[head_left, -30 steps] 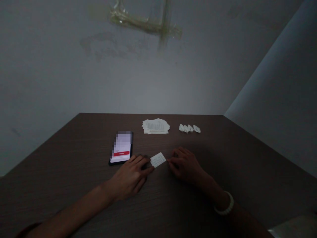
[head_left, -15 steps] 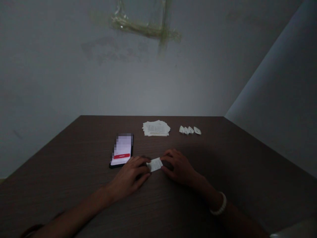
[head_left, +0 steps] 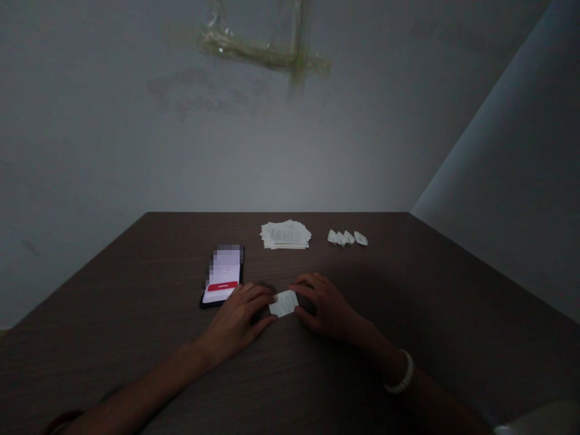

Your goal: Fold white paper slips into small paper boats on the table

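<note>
A small piece of printed paper (head_left: 284,304) lies between my two hands, slightly tilted, just above or on the brown table. My left hand (head_left: 242,315) has it by the left edge, fingertips at the upper corner and thumb at the lower one. On the opposite edge, the bent index finger and thumb of my right hand (head_left: 327,307) pinch the paper. Text lines show on its upper face. Whether the paper is folded underneath I cannot tell.
A phone (head_left: 223,275) with a lit screen lies by my left hand. Farther back sits a pile of printed paper sheets (head_left: 286,234). Several small folded white paper pieces (head_left: 348,238) stand in a row to its right. A wall (head_left: 281,151) rises behind the table (head_left: 149,290).
The paper shows a little more of its face between the fingers. My right index finger has shifted left along its top edge, and the left fingers have moved slightly up.
</note>
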A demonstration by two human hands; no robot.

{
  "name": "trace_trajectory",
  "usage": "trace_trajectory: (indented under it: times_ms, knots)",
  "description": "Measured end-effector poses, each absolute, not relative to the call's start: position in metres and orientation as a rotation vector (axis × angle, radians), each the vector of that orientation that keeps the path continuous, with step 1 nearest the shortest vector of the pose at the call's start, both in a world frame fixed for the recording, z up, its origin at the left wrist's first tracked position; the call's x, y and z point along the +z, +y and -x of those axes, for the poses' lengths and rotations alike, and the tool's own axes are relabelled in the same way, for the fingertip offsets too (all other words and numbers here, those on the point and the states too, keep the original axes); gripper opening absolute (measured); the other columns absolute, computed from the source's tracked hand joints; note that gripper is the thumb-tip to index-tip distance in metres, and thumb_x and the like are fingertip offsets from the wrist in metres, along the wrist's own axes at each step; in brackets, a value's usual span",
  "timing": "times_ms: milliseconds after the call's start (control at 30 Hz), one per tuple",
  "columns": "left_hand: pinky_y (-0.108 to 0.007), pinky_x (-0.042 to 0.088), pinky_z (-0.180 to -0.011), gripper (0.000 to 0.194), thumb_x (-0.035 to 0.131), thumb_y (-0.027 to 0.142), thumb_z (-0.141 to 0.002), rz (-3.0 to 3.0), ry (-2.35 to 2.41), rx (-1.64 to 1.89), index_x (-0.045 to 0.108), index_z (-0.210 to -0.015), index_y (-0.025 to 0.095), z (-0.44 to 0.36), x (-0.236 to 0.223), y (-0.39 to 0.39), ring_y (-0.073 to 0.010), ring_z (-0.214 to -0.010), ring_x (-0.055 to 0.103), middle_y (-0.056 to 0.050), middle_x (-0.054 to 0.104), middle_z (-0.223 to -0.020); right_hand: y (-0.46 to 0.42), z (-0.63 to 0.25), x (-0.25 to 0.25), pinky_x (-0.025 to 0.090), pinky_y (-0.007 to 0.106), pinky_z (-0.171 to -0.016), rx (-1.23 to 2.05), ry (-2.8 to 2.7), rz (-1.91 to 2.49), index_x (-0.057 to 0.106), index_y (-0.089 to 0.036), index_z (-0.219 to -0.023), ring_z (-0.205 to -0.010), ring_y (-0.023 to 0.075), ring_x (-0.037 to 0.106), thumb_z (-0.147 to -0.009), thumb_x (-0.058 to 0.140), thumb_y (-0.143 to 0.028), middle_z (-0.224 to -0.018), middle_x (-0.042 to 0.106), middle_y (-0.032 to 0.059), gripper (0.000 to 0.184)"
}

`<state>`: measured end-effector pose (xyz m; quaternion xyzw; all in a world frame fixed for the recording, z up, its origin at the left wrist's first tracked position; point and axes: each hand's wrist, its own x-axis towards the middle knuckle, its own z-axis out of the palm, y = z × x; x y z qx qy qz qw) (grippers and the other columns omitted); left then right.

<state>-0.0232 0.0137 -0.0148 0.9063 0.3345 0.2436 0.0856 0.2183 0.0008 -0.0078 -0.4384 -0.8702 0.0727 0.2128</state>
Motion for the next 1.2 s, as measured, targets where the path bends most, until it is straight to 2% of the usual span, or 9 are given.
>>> trace_trajectory:
  times_ms: [133, 333, 567, 800, 933, 1067, 1200]
  knots:
    - [-0.043, 0.046, -0.088, 0.031, 0.062, 0.018, -0.084, -2.681, 0.925, 0.809, 0.056, -0.114, 0.021, 0.026, -0.021, 0.015, -0.0251, -0.104, 0.055, -0.008, 0.059, -0.114, 0.001, -0.216, -0.007, 0.038, 0.039, -0.092, 0.236, -2.384, 1.153, 0.059, -0.019, -0.114, -0.101, 0.0227, 0.049, -0.080, 0.062, -0.021, -0.112, 0.057, 0.0076, 0.035]
    - [-0.037, 0.050, -0.088, 0.038, 0.053, 0.008, -0.084, -2.531, 0.801, 0.840, 0.052, -0.119, 0.024, 0.022, -0.016, 0.010, -0.0210, -0.103, 0.056, -0.006, 0.055, -0.113, 0.000, -0.214, -0.007, 0.039, 0.038, -0.091, 0.246, -2.332, 1.110, 0.056, -0.019, -0.109, -0.100, 0.0226, 0.050, -0.076, 0.065, -0.016, -0.109, 0.058, 0.0067, 0.035]
    - [-0.040, 0.050, -0.091, 0.057, 0.057, 0.010, -0.081, -2.443, 0.812, 0.805, 0.038, -0.133, 0.024, 0.022, -0.013, 0.009, -0.0224, -0.107, 0.056, -0.009, 0.054, -0.124, 0.000, -0.216, -0.008, 0.040, 0.035, -0.087, 0.204, -2.298, 1.044, 0.057, -0.019, -0.095, -0.094, 0.0201, 0.052, -0.079, 0.061, -0.013, -0.100, 0.060, 0.0055, 0.017]
    - [-0.037, 0.048, -0.093, 0.022, 0.053, 0.013, -0.086, -2.509, 0.764, 0.700, 0.059, -0.107, 0.019, 0.022, -0.010, 0.006, -0.0201, -0.104, 0.057, -0.007, 0.058, -0.111, 0.002, -0.225, -0.013, 0.043, 0.032, -0.079, 0.139, -2.355, 0.949, 0.061, -0.020, -0.086, -0.088, 0.0190, 0.053, -0.080, 0.058, -0.008, -0.092, 0.063, 0.0040, 0.014]
    - [-0.039, 0.046, -0.097, 0.024, 0.052, 0.015, -0.088, -2.600, 0.740, 0.595, 0.061, -0.110, 0.018, 0.022, -0.007, 0.002, -0.0223, -0.109, 0.053, -0.009, 0.055, -0.114, 0.002, -0.230, -0.012, 0.044, 0.033, -0.079, 0.096, -2.343, 0.978, 0.064, -0.020, -0.090, -0.087, 0.0188, 0.053, -0.081, 0.056, -0.008, -0.094, 0.063, 0.0053, 0.016]
    - [-0.041, 0.045, -0.098, 0.027, 0.048, 0.016, -0.090, -2.640, 0.747, 0.534, 0.061, -0.113, 0.018, 0.021, -0.005, 0.001, -0.0230, -0.111, 0.051, -0.010, 0.053, -0.117, -0.002, -0.232, -0.005, 0.045, 0.032, -0.080, 0.120, -2.355, 0.908, 0.064, -0.021, -0.099, -0.090, 0.0185, 0.054, -0.077, 0.058, -0.007, -0.100, 0.063, 0.0059, 0.027]
    - [-0.043, 0.045, -0.096, 0.026, 0.049, 0.015, -0.088, -2.666, 0.762, 0.520, 0.061, -0.111, 0.018, 0.020, -0.002, 0.001, -0.0241, -0.108, 0.050, -0.009, 0.054, -0.112, -0.009, -0.228, -0.002, 0.045, 0.034, -0.083, 0.152, -2.399, 0.851, 0.064, -0.021, -0.102, -0.092, 0.0192, 0.055, -0.076, 0.066, -0.022, -0.104, 0.063, 0.0059, 0.026]
